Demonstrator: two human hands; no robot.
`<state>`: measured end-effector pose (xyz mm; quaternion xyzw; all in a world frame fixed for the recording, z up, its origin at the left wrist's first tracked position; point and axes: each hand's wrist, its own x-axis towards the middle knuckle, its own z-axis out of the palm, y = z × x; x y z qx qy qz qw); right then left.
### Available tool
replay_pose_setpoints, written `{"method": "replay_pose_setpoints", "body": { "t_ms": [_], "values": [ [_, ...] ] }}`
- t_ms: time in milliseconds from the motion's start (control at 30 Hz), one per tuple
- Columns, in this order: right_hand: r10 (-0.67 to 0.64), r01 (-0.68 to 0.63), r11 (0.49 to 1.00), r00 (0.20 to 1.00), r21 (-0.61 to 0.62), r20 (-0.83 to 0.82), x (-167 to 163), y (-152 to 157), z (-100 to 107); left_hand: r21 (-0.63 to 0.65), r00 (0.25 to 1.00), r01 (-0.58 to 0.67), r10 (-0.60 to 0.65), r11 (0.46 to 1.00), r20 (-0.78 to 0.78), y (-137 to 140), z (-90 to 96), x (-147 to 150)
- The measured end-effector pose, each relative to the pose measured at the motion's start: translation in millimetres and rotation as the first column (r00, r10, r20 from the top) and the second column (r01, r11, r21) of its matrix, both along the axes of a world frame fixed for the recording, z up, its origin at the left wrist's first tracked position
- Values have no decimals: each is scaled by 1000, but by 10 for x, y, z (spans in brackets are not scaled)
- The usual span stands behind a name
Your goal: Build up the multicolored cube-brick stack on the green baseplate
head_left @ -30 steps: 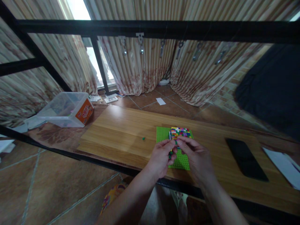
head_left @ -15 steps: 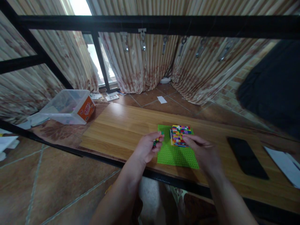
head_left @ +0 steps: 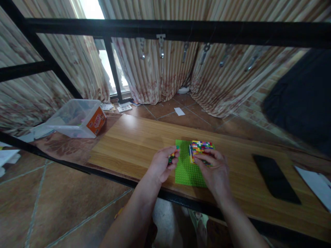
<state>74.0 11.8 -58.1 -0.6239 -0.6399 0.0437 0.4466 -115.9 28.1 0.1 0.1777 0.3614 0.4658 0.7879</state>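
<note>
On a green studded baseplate (head_left: pixel 183 172) sits a block built of multicoloured toy bricks (head_left: pixel 198 146), near the plate's far side. My right hand (head_left: pixel 216 168) reaches over the block's near right part. Its thumb lies at the front face and its bent fingers rest across the top, hiding much of that side. Left of the block, above the plate's left edge, my left hand (head_left: pixel 163 163) is closed around several loose toy bricks (head_left: pixel 171 158). Green, red, yellow and dark ones peek out between its fingers.
A black phone-shaped slab (head_left: pixel 275 179) and white paper (head_left: pixel 314 184) lie at the right of the wooden table (head_left: pixel 129 148). Beyond its left end stands a clear plastic bin (head_left: pixel 73 119) with an orange label. A black metal bar (head_left: pixel 181 31) crosses above, with hanging metal pieces.
My right hand has shifted left and its thumb now lies along the block's front. The left hand keeps its bricks in nearly the same place. The view has tilted slightly.
</note>
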Motion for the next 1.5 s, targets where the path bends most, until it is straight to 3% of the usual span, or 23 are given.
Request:
{"method": "replay_pose_setpoints", "body": {
  "t_ms": [167,433,567,700,800,933,1167,1300,1367,1433,1500],
  "values": [
    [0,0,1000,999,16,-41,-3,6,-13,-4,1000,0,0,1000,0,-2,-5,-2],
    [-17,15,1000,998,26,68,-6,-2,-94,-5,1000,3,-3,1000,-14,-28,-49,53],
    [3,-2,1000,998,-4,71,-31,-49,0,-1,999,23,-23,1000,-46,-49,-56,114],
    [87,-88,996,988,1,-131,-97,-119,226,45,994,87,-83,995,-76,-83,-64,216],
    [171,-237,963,908,-130,-383,-134,-143,373,98,988,129,-119,987,-101,-125,-71,333],
    [69,-252,937,810,-241,-582,-109,-155,469,157,975,153,-123,976,-184,-176,-84,479],
    [41,-311,920,679,-237,-733,-28,-185,559,218,966,163,-110,962,-236,-157,-103,592],
    [-28,-171,957,749,-235,-662,238,73,495,151,984,73,-46,986,-174,-54,-59,556],
    [-58,-82,968,848,-239,-526,408,303,459,94,990,-26,39,995,-136,9,-41,514],
    [28,-111,968,939,-226,-342,516,529,428,53,987,-102,108,993,-120,62,-38,477],
    [141,-190,956,966,-222,-219,531,696,387,32,983,-136,139,990,-123,98,-48,459]
  ]
}}
